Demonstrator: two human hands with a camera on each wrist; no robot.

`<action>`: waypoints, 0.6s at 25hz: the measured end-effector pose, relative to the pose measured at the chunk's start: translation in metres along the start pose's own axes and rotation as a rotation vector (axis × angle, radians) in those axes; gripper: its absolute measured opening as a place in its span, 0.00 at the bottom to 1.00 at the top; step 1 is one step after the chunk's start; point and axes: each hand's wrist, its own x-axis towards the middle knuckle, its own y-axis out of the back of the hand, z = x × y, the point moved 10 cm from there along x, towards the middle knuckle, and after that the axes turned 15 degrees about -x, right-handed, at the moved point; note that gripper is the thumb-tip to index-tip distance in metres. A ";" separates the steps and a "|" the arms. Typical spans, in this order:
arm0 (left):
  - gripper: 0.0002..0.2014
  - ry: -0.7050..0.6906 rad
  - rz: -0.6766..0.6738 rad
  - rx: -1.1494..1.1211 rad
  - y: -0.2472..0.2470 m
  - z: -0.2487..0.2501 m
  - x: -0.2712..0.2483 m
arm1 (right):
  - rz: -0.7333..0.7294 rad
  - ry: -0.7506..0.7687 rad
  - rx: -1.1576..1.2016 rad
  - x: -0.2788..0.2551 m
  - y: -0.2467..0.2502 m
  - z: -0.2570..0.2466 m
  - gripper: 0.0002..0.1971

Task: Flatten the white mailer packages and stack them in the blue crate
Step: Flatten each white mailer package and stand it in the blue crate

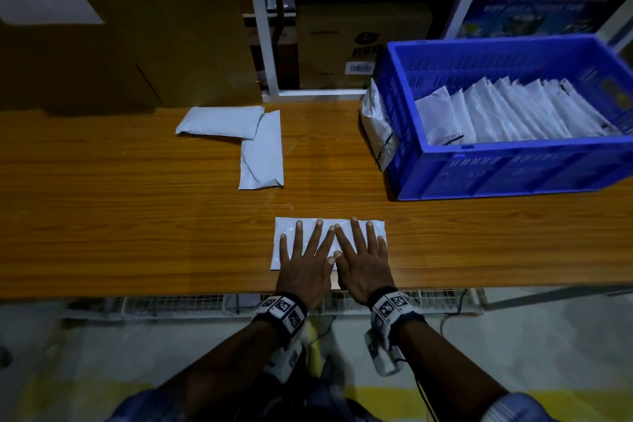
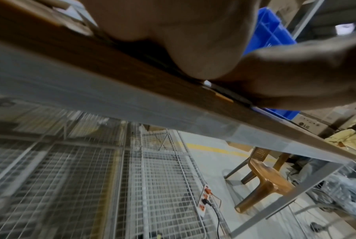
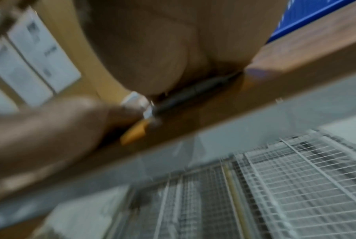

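A white mailer package (image 1: 286, 226) lies flat near the front edge of the wooden table (image 1: 137, 233). Both hands press on it, palms down and fingers spread straight: my left hand (image 1: 303, 260) on its left half, my right hand (image 1: 364, 257) on its right half. Two more white mailers lie farther back, one (image 1: 221, 122) overlapping the other (image 1: 262, 156). The blue crate (image 1: 513, 175) stands at the right rear with several white mailers (image 1: 513, 113) stacked leaning inside. Both wrist views show only palm undersides at the table edge; the left hand (image 2: 193, 40) and right hand (image 3: 152, 48) fill the top.
A grey-white bag (image 1: 376, 123) leans against the crate's left wall. A white shelf frame (image 1: 263, 44) with cardboard boxes (image 1: 359, 44) stands behind the table. A large cardboard box (image 1: 120, 27) is at the back left. Wire mesh racks (image 2: 162, 177) and a brown plastic chair (image 2: 265, 177) sit below.
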 end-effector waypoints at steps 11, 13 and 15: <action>0.30 0.018 -0.039 0.025 -0.002 -0.002 0.000 | 0.036 -0.039 -0.041 -0.004 -0.001 -0.003 0.28; 0.30 0.017 -0.055 0.023 -0.002 -0.001 0.001 | 0.044 -0.036 -0.041 -0.003 0.001 -0.002 0.28; 0.30 0.021 -0.077 0.026 -0.003 -0.003 0.001 | 0.050 -0.029 -0.046 -0.003 0.002 -0.003 0.29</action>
